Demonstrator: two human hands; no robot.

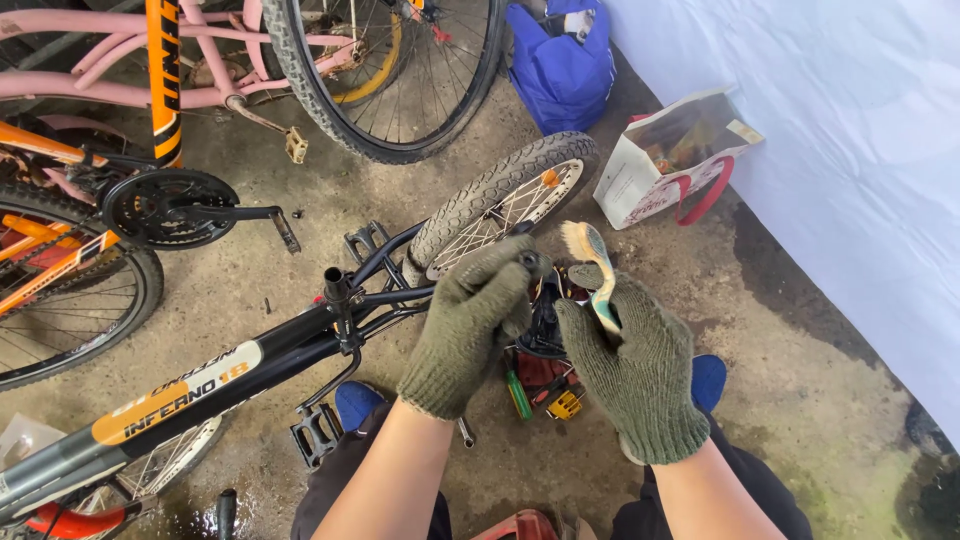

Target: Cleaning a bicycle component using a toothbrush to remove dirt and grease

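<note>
Knees and dark trousers at bottom edge, blue shoes (357, 403) on wet concrete floor (800, 380). Both forearms up, green knit gloves on. Left hand (470, 325) curled shut round a small black part (545, 325) held between the two hands, over the rear of a black kids' bike (200, 385) lying on its side; what exactly the part is, can't tell, mostly hidden by glove. Right hand (635, 375) clamped on a worn brush (590, 270), handle thru the fist, bristles up and tipped twd the part, just beside it. Below hands: screwdriver w/ green handle (517, 393), red and yellow bits (555, 390) on floor, close together. Small rear wheel (500, 205) just beyond hands; orange bike (90, 240) and pink bike (150, 70) at left, blue bag (560, 65) and paper bag w/ red handle (665, 160) by white sheet (830, 150) at right. Risks, as judged: knit gloves prob. slick if wet or greasy, so part could slip out of left grip and drop among the tools; small bits hard to find on dirty, puddled floor. Loose knit could snag on part edges or bristles. Hard brush strokes could flick grime twd face, head being right above. Seat post stub (335, 280) and pedal (315, 435) stick up near knees, easy to knock when shifting.
</note>
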